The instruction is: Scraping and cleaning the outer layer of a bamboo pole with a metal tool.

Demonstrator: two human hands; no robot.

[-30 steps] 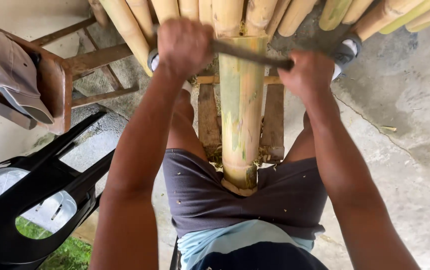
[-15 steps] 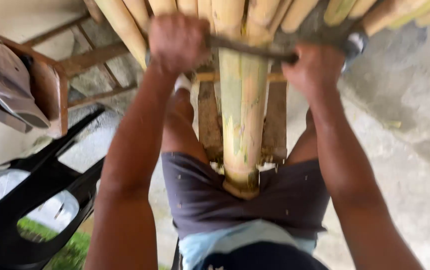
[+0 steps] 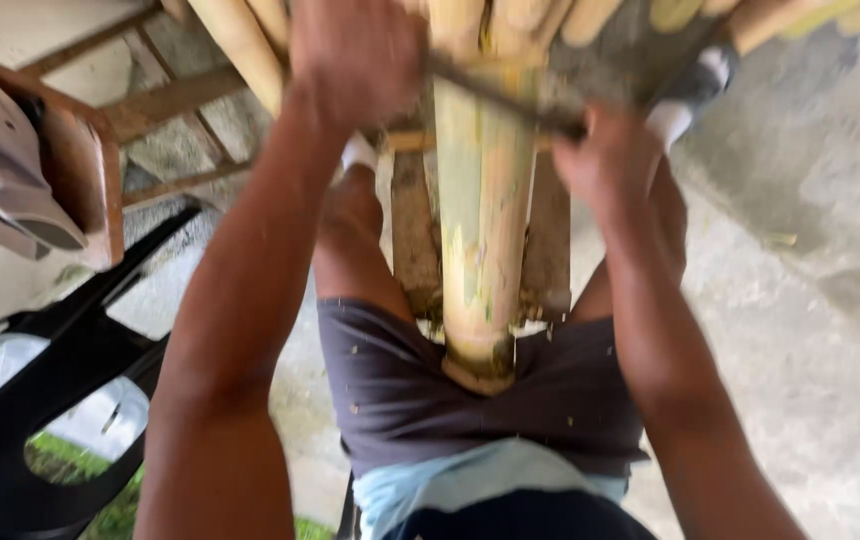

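Note:
A thick bamboo pole (image 3: 480, 220) runs lengthwise between my legs, its cut end near my lap. Across it lies a dark, long blade (image 3: 495, 95), held at both ends. My left hand (image 3: 355, 55) is clenched around the blade's left end near the top of the view. My right hand (image 3: 610, 160) grips its right end, a little lower and closer to me. The pole rests on a wooden bench (image 3: 415, 230) that I straddle. More bamboo poles (image 3: 240, 45) fan out beyond my hands.
A wooden chair (image 3: 80, 170) with a cap (image 3: 5, 190) on it stands at the left. A black plastic chair (image 3: 50, 390) sits at the lower left over grass. Bare concrete floor (image 3: 810, 330) spreads to the right.
Both hands with the blade have slid toward me along the bamboo pole, the right hand more than the left. The view has shifted closer and is blurred.

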